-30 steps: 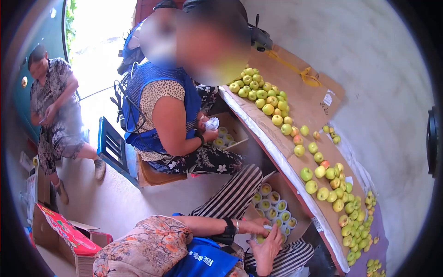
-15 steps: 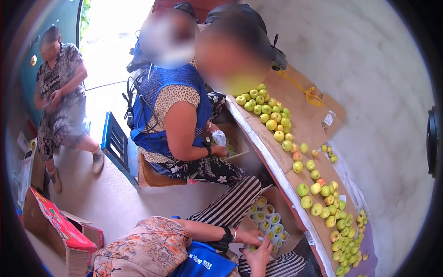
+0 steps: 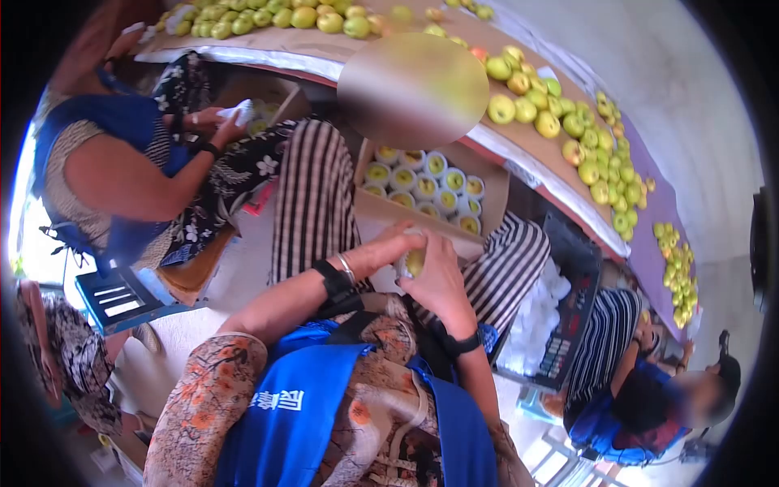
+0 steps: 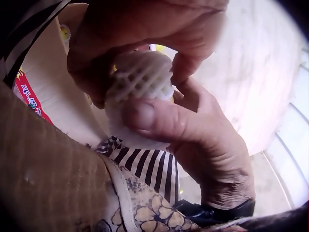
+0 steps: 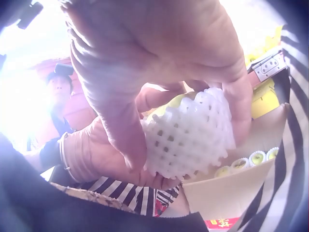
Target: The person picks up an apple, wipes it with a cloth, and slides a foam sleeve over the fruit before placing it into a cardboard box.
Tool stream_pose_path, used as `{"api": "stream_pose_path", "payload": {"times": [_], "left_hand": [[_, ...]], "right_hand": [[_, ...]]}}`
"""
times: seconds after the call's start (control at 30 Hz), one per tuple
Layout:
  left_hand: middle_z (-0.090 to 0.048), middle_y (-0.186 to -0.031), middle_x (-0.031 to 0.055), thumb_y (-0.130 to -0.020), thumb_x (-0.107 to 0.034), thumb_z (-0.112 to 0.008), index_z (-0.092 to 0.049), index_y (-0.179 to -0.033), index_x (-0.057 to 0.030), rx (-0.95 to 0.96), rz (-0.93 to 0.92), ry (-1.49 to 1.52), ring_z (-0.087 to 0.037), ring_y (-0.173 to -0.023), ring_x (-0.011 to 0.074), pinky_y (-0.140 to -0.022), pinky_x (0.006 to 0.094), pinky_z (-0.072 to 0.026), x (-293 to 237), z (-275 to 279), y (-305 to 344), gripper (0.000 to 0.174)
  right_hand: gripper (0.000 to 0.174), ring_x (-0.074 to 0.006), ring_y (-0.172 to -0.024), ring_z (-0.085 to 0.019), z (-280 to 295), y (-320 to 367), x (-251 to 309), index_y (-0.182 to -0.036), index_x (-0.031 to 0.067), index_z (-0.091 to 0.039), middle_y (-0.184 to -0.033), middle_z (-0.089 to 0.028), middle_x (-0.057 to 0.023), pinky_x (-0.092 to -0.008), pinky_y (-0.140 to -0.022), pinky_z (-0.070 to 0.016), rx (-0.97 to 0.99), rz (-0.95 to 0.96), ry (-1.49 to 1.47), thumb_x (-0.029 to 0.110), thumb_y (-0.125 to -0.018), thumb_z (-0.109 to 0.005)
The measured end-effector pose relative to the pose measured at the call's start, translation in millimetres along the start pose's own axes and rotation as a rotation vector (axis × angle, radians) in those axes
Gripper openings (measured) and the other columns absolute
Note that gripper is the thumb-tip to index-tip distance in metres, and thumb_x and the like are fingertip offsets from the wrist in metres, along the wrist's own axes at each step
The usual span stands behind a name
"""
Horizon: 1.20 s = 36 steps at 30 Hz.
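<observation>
Between my two hands is an apple (image 3: 415, 261) in a white foam net sleeve (image 5: 188, 137). My left hand (image 3: 391, 247) cups it from one side, with its fingers bent around it. My right hand (image 3: 441, 277) grips the other side; in the left wrist view its thumb (image 4: 157, 118) presses flat on the net. The sleeve covers most of the fruit, and a strip of yellow-green skin shows at its open end in the right wrist view. Just beyond my hands stands a cardboard box (image 3: 497, 191) with rows of netted apples (image 3: 426, 185).
Loose apples (image 3: 596, 154) lie along a cardboard-covered table (image 3: 454, 65) ahead. At my right is a black crate (image 3: 580, 280) with white foam nets (image 3: 531, 321). A seated person (image 3: 122, 174) at my left holds a white net; another person (image 3: 633, 398) sits at far right.
The head view has swung to the right, so the crate and the person at far right now show. Both hands keep hold of the apple, now in front of the box's near side.
</observation>
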<state>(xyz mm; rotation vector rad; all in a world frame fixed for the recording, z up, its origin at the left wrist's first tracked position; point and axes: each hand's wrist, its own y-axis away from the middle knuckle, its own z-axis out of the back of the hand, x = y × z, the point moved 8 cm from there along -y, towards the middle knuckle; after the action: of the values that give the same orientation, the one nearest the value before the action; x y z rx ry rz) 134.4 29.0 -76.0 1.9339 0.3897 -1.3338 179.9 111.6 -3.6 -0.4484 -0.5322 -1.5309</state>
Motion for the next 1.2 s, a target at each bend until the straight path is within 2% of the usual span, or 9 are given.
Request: {"api": "stream_pose_path", "payload": {"times": [0.17,0.27,0.37,0.4,0.6,0.7,0.9,0.97,1.2], "left_hand": [[-0.052,-0.132,0.0171,-0.092,-0.051,-0.05,-0.033,-0.145,-0.0046,0.023,0.079,0.208,-0.055,-0.117,0.0246,-0.096,0.0373,-0.0449,-3.1,-2.4,-4.6,0.073],[-0.059,-0.122,0.0163,-0.094,-0.049,-0.049,-0.034,-0.144,-0.0053,-0.027,0.206,0.24,-0.059,-0.103,0.0191,-0.091,0.0344,-0.0464,17.1,8.2,-15.4,0.069],[-0.063,-0.11,0.0159,-0.096,-0.044,-0.046,-0.038,-0.141,-0.0019,-0.169,0.164,0.195,-0.062,-0.095,0.0215,-0.085,0.0356,-0.049,11.8,25.7,-20.7,0.063],[-0.064,-0.113,0.0135,-0.099,-0.04,-0.046,-0.031,-0.146,-0.0031,-0.202,0.179,0.226,-0.06,-0.098,0.0172,-0.088,0.032,-0.0474,2.1,30.8,-16.9,0.061],[-0.067,-0.107,0.0126,-0.098,-0.021,-0.051,-0.04,-0.14,0.0033,-0.203,0.027,0.202,-0.063,-0.095,0.0157,-0.087,0.0294,-0.0492,-87.8,60.2,-21.3,0.05],[-0.068,-0.103,0.0121,-0.098,-0.02,-0.052,-0.047,-0.134,0.0049,-0.162,-0.065,0.141,-0.063,-0.091,0.014,-0.084,0.0273,-0.0501,-122.5,75.2,-40.8,0.044],[-0.068,-0.092,0.0076,-0.098,-0.017,-0.05,-0.056,-0.124,0.0025,-0.217,-0.012,0.321,-0.06,-0.077,0.0098,-0.074,0.0235,-0.0485,-97.1,97.1,-73.4,0.033],[-0.068,-0.089,0.0066,-0.098,-0.017,-0.051,-0.057,-0.123,0.0023,-0.21,-0.002,0.346,-0.059,-0.074,0.0091,-0.071,0.023,-0.0472,-91.5,100.0,-75.0,0.032],[-0.068,-0.087,0.0046,-0.097,-0.016,-0.05,-0.06,-0.12,0.0014,-0.2,-0.064,0.288,-0.058,-0.072,0.0075,-0.067,0.0215,-0.045,-113.6,102.6,-83.3,0.031]], "right_hand": [[0.085,-0.043,-0.117,-0.051,7.7,-7.6,-22.7,-0.136,0.0003,-0.04,-0.126,-0.05,-0.0263,-0.0444,-0.102,-0.0438,0.052,-0.097,-0.141,0.019,-0.063,-0.08],[0.082,-0.0404,-0.119,-0.053,20.7,-10.9,-45.4,-0.133,-0.0022,-0.044,-0.127,-0.05,-0.0264,-0.0407,-0.103,-0.0428,0.067,-0.172,-0.214,0.02,-0.063,-0.08],[0.079,-0.038,-0.119,-0.054,49.6,-21.5,-76.1,-0.13,-0.0032,-0.047,-0.126,-0.053,-0.0257,-0.0392,-0.103,-0.0424,0.013,-0.241,-0.209,0.021,-0.063,-0.08],[0.078,-0.0372,-0.118,-0.055,64.4,-26.7,-80.1,-0.13,-0.0037,-0.048,-0.124,-0.054,-0.0252,-0.0388,-0.103,-0.0422,-0.014,-0.247,-0.19,0.02,-0.063,-0.08],[0.075,-0.036,-0.113,-0.057,105.3,-88.2,-121.7,-0.125,-0.0074,-0.05,-0.118,-0.057,-0.025,-0.0382,-0.1,-0.0438,-0.032,-0.281,-0.001,0.02,-0.062,-0.08],[0.079,-0.0327,-0.109,-0.06,90.7,-125.4,-146.4,-0.127,-0.0091,-0.049,-0.116,-0.06,-0.0239,-0.0355,-0.096,-0.0457,0.034,-0.368,-0.079,0.019,-0.061,-0.081],[0.085,-0.0262,-0.104,-0.063,30.1,-181.6,-199.8,-0.132,-0.0075,-0.046,-0.113,-0.063,-0.0193,-0.0333,-0.092,-0.0491,0.105,-0.63,-0.32,0.018,-0.061,-0.085],[0.086,-0.0265,-0.105,-0.062,-3.7,-196.7,-240.9,-0.132,-0.0067,-0.045,-0.117,-0.062,-0.019,-0.0335,-0.092,-0.0491,0.149,-0.625,-0.389,0.02,-0.061,-0.085],[0.096,-0.0299,-0.119,-0.056,-53.5,-229.1,-257.4,-0.135,-0.0065,-0.042,-0.127,-0.057,-0.0224,-0.0344,-0.101,-0.0433,0.23,-0.57,-0.346,0.033,-0.059,-0.085]]}}
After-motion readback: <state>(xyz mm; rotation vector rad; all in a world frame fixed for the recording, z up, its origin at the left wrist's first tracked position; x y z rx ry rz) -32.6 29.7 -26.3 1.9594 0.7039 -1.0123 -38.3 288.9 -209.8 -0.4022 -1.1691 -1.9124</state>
